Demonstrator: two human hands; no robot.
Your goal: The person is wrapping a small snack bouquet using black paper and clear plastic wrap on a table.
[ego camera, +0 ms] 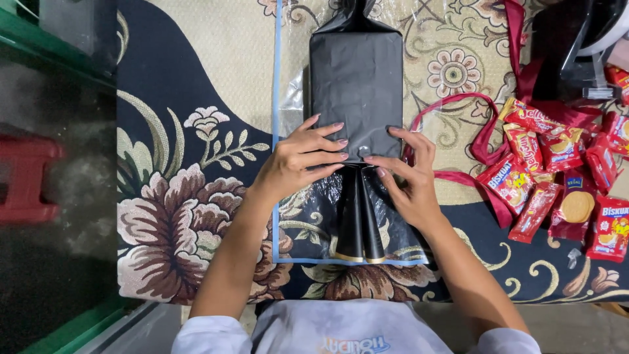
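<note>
A folded black paper sheet [356, 78] lies lengthwise on a clear plastic sheet with a blue edge [278, 98]. Its near end is pinched into narrow pleats with gold trim [360, 226]. My left hand [298, 160] presses its fingertips on the black paper at the pinch point from the left. From the right, my right hand [409, 180] meets it with thumb and fingers on the same gathered spot. Both hands grip the paper where it narrows.
A floral cloth in cream, navy and brown [190, 170] covers the table. Several red snack packets [557, 177] are piled at the right, with a dark red ribbon [481, 131] looping beside them. A red stool [26, 177] stands on the floor at left.
</note>
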